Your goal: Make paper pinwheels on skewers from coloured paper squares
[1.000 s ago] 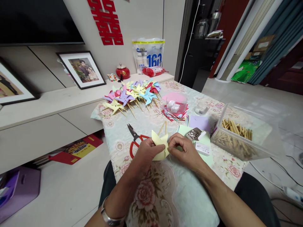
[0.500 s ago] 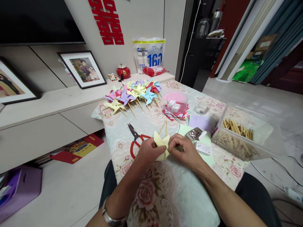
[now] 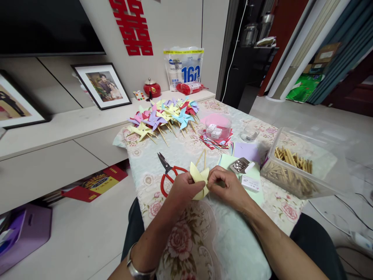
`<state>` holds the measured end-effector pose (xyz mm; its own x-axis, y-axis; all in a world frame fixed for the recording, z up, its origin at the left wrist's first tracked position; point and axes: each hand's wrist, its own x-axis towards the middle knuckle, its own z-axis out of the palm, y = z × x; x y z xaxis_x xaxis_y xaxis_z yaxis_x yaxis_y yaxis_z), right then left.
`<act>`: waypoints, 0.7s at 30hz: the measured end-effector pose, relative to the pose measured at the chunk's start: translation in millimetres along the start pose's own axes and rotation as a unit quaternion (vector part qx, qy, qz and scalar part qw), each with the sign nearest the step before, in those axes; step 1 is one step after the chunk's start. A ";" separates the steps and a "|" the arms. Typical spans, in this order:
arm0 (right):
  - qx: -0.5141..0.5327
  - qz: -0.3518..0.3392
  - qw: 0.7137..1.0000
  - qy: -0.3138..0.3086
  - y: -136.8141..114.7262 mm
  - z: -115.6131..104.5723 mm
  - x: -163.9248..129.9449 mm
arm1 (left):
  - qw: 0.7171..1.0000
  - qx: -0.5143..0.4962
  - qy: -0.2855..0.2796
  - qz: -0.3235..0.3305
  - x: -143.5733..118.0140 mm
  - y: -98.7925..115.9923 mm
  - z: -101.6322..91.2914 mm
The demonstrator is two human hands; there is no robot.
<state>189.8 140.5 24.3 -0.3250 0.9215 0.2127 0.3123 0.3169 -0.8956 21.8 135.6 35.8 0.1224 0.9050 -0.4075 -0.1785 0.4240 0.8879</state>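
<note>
A pale yellow paper pinwheel (image 3: 198, 174) with folded blades is gripped in my left hand (image 3: 186, 188), thumb across its front. My right hand (image 3: 224, 182) is closed in a pinch at the pinwheel's right side; whatever is between its fingertips is too small to make out. Two thin wooden sticks (image 3: 204, 157) show just beyond the paper. Red-handled scissors (image 3: 167, 171) lie beside my left hand, blades pointing away. Near my right hand, an open small box of metal pins (image 3: 240, 165) and a white box (image 3: 250, 183) rest on light green paper (image 3: 260, 196).
Several finished pinwheels (image 3: 154, 119) lie piled at the table's far left. A clear round container (image 3: 225, 131) sits on patterned paper squares (image 3: 208, 142). At the right edge stands a clear plastic bin (image 3: 269, 165) of short wooden sticks (image 3: 294, 160). Purple paper (image 3: 247, 151) lies between.
The pinwheel and my left hand have shifted very slightly toward me and to the right. My right hand keeps its pinch at the paper.
</note>
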 end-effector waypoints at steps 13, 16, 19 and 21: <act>-0.010 0.002 1.000 -0.005 1.2 -1.5 0.6 | 0.999 0.020 -0.018 0.026 -1.9 -1.7 -2.6; -0.009 -0.001 1.000 -0.009 2.4 -1.2 0.6 | 0.999 0.021 -0.017 0.024 -1.0 -2.3 -1.8; -0.006 0.005 1.000 -0.006 1.4 0.8 0.3 | 1.000 0.018 -0.016 0.019 -0.1 -4.8 -1.4; -0.014 0.009 1.000 -0.009 -1.8 1.2 0.1 | 1.000 0.017 -0.009 0.019 0.4 -7.1 -2.3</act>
<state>188.2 139.8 25.5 -0.3351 0.9228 0.1898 0.3427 0.3071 -0.8878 20.9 133.1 28.8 0.1333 0.9198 -0.3690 -0.1508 0.3868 0.9097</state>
